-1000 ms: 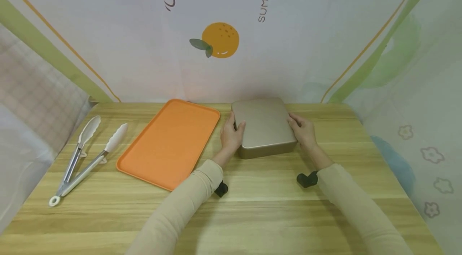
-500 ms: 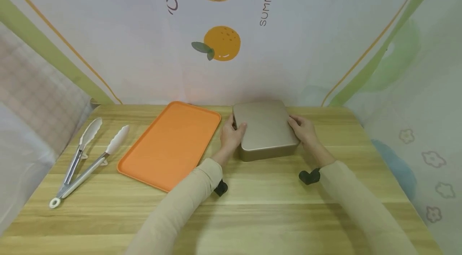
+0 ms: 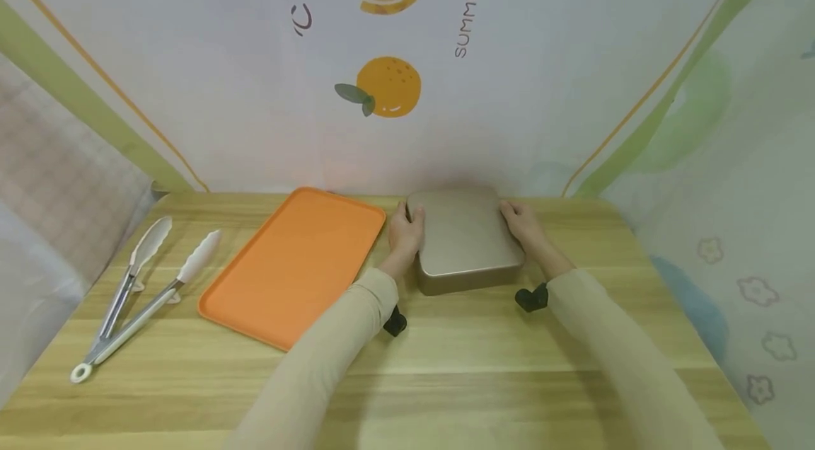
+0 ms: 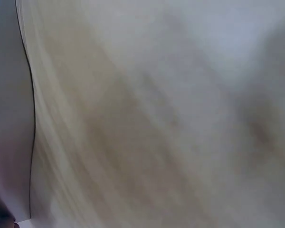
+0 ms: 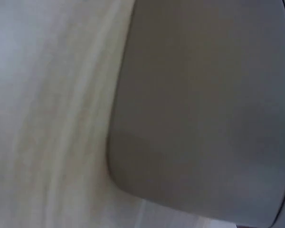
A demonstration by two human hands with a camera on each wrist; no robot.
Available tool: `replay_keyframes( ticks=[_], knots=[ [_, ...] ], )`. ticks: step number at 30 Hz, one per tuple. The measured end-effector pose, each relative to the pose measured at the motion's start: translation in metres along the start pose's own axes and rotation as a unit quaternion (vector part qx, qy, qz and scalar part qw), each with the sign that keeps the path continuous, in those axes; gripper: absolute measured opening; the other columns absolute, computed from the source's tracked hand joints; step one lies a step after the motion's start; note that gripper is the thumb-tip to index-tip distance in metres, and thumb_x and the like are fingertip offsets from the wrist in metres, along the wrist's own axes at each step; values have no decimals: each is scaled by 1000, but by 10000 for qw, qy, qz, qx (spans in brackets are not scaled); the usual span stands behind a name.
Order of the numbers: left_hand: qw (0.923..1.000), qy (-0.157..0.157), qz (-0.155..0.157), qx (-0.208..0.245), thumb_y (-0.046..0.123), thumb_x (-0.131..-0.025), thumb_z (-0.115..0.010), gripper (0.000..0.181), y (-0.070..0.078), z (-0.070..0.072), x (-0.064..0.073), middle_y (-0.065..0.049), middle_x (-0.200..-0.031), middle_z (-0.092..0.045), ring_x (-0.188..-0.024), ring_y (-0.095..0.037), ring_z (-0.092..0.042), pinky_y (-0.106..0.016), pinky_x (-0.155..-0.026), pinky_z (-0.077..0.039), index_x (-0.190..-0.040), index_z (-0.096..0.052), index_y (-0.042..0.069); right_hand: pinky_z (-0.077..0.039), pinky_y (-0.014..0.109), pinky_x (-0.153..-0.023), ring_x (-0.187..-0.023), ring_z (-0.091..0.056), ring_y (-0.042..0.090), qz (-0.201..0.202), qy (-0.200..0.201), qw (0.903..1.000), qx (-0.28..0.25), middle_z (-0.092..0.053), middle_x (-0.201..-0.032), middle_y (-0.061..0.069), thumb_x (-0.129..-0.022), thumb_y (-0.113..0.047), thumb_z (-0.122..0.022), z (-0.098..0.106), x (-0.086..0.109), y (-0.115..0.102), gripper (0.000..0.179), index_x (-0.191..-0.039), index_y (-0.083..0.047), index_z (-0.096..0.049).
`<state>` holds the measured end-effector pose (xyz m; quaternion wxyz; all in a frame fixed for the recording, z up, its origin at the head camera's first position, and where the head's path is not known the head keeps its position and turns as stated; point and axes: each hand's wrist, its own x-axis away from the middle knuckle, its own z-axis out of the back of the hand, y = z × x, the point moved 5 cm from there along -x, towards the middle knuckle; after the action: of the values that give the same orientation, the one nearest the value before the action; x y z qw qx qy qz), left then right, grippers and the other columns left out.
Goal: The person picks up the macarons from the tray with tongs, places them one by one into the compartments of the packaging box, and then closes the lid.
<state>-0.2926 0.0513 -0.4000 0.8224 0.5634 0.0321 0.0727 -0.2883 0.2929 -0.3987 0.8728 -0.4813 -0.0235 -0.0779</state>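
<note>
A bronze-coloured square baking pan (image 3: 467,238) sits flat side up at the back of the wooden table, its opening hidden underneath. My left hand (image 3: 404,238) holds its left wall, with the thumb by the top edge. On the opposite side my right hand (image 3: 525,227) grips the right wall near the back corner. Up close in the right wrist view, the pan's smooth wall (image 5: 194,114) fills much of the picture. Only a strip of the pan (image 4: 12,109) shows at the left of the left wrist view, beside blurred wood.
An orange tray (image 3: 296,266) lies just left of the pan, with the left sleeve (image 3: 337,337) crossing its near corner. Farther left, spread tongs (image 3: 136,301) with white tips rest on the table (image 3: 458,393). A printed cloth (image 3: 484,124) hangs right behind the table.
Both hands have slid slightly toward the back along the pan's sides, and the left thumb has drawn in to its edge. The head view has tilted up a little.
</note>
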Motion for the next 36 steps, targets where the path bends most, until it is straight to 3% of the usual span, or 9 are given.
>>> replay_keyframes(
  ticks=[6, 13, 19, 23, 28, 33, 36],
  knots=[
    [9998, 186, -14, -16, 30, -97, -49, 47, 0, -3, -6, -19, -132, -53, -125, -34, -47, -41, -106, -33, -133, -50, 0, -39, 45, -98, -111, -47, 33, 19, 208, 9997, -111, -51, -123, 26, -102, -26, -34, 0, -8, -5, 46, -120, 12, -53],
    [9995, 297, 114, -41, 30, -97, -48, 49, -3, -7, -7, -19, -134, -52, -126, -33, -46, -40, -107, -33, -135, -48, -1, -30, 46, -108, -132, -36, 38, 18, 138, 9998, 117, -40, -141, 27, -103, -26, -32, -3, -14, -1, 50, -135, 11, -42],
    [9989, 317, 339, 76, 31, -97, -48, 51, -5, -8, -8, -18, -139, -47, -131, -32, -41, -39, -109, -30, -139, -44, 1, -32, 48, -107, -130, -39, 39, 69, 188, 9997, 141, -42, -139, 27, -103, -27, -32, -6, -17, -2, 49, -133, 10, -44],
    [9987, 304, 399, 123, 31, -98, -48, 52, -5, -8, -9, -16, -141, -45, -132, -31, -40, -38, -110, -29, -140, -42, 2, -37, 48, -103, -122, -46, 37, 182, 313, 9991, 230, -49, -131, 27, -103, -28, -32, -6, -19, -1, 48, -129, 10, -49],
    [9983, 416, 340, 225, 36, -96, -50, 53, -11, -10, -13, -16, -138, -48, -130, -31, -42, -38, -108, -31, -138, -46, 3, -42, 43, -86, -95, -48, 29, 346, 379, 9979, 382, -53, -103, 24, -103, -27, -33, -7, -22, 1, 43, -107, 9, -55],
    [9984, 408, 339, 214, 36, -97, -50, 53, -13, -11, -15, -15, -138, -48, -130, -30, -43, -38, -108, -32, -138, -46, 3, -43, 43, -88, -97, -49, 29, 420, 371, 9975, 423, -55, -105, 23, -103, -26, -33, -7, -21, 0, 43, -112, 9, -55],
    [9982, 312, 399, 308, 31, -97, -50, 52, -10, -10, -12, -15, -141, -46, -132, -29, -40, -37, -110, -28, -140, -43, 3, -43, 39, -81, -88, -49, 26, 449, 364, 9974, 428, -53, -91, 17, -103, -26, -33, -7, -21, -3, 41, -104, 8, -56]
  ],
)
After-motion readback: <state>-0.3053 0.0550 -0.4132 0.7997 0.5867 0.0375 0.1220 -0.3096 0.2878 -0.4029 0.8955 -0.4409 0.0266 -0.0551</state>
